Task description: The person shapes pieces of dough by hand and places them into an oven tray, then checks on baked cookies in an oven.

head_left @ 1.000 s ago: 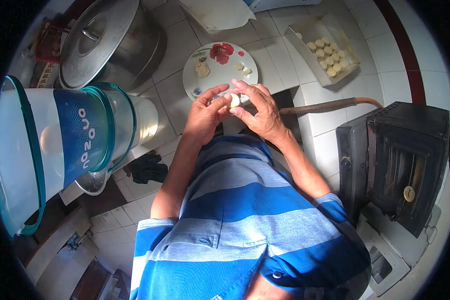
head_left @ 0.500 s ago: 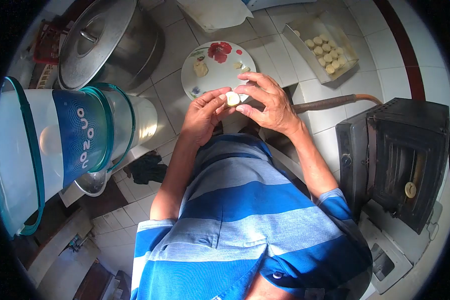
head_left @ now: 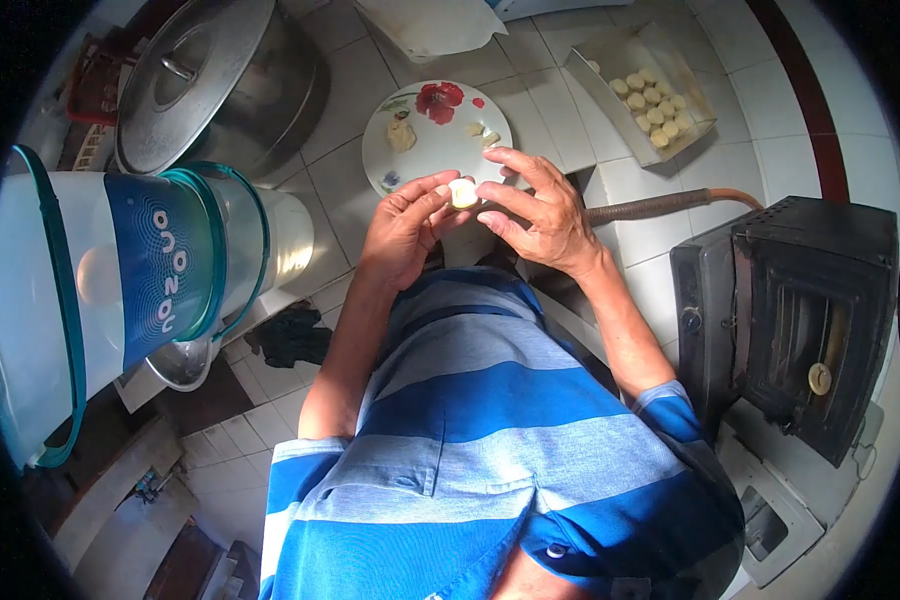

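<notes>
My left hand (head_left: 405, 228) pinches a small, pale round piece of dough (head_left: 462, 194) between thumb and fingers, just over the near edge of a floral plate (head_left: 435, 150). To its right, my right hand (head_left: 548, 215) is open, fingers spread and slightly curled, with the index fingertip close beside the dough piece; whether it touches cannot be made out. On the plate lie a larger lump of dough (head_left: 401, 136) at the left and a few small scraps (head_left: 482, 133) at the right.
A metal tray (head_left: 610, 110) with several pale dough rounds (head_left: 653, 103) stands at the back right. A large lidded pot (head_left: 280, 100) and a clear bucket (head_left: 140, 270) are on the left. A black oven (head_left: 820, 310) with its door ajar is on the right, beside a hose (head_left: 650, 208).
The dough piece has tilted slightly in my left hand. My right hand has shifted a little, its thumb moving away from the piece.
</notes>
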A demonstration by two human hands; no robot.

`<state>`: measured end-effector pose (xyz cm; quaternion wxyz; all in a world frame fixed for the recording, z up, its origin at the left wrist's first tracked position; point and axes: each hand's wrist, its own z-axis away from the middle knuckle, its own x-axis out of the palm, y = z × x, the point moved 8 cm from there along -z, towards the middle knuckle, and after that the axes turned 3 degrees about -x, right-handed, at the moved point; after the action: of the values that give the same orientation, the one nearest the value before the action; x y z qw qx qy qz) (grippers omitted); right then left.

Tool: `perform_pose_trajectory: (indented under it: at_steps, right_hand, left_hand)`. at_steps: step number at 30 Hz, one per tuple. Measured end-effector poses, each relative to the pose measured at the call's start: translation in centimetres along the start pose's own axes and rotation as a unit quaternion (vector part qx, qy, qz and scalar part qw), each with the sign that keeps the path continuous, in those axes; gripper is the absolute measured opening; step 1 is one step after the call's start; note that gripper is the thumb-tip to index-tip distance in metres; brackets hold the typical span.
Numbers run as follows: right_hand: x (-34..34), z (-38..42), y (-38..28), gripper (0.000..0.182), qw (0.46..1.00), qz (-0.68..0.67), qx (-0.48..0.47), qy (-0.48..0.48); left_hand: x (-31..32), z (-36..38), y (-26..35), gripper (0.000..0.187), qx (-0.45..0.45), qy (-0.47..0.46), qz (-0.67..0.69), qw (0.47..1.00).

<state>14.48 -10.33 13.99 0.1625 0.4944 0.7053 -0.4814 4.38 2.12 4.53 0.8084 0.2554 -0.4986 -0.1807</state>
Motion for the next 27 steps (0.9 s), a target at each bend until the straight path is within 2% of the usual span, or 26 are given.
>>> perform_pose_trajectory:
  at_steps: [7,12,14,17,18,20,23,27]
  right_hand:
    - [0.1,0.2,-0.3,0.034,0.999,0.033,-0.002,-0.006]
    - [0.0,0.2,-0.8,0.033,0.998,0.055,-0.011,-0.019]
    - [0.4,0.6,0.4,0.034,0.996,-0.071,0.059,-0.004]
    - [0.0,0.5,0.5,0.035,0.991,-0.104,0.081,0.017]
    - [0.0,0.6,0.6,0.035,0.991,-0.104,0.081,0.017]
    - [0.1,0.7,0.0,0.033,0.999,-0.031,0.019,0.011]
    - [-0.2,0.5,-0.2,0.036,1.0,-0.023,-0.02,0.0]
    - [0.1,0.7,0.4,0.042,0.995,-0.091,0.04,0.002]
  left_hand:
    - [0.6,0.2,-0.4,0.03,0.004,0.001,-0.055,0.999]
    - [0.6,0.1,-0.9,0.03,-0.001,-0.011,-0.041,0.999]
    - [0.6,0.2,-1.0,0.03,-0.006,-0.013,-0.039,0.999]
    - [1.0,0.2,-1.0,0.03,0.001,-0.012,-0.035,0.999]
    - [1.1,0.2,-1.0,0.03,0.001,-0.014,-0.038,0.999]
    - [1.3,0.2,-1.1,0.03,0.0,-0.018,-0.042,0.999]
    - [1.3,0.2,-1.3,0.029,0.002,-0.016,-0.038,0.999]
    - [1.4,0.2,-1.1,0.02,0.007,-0.013,-0.011,1.0]
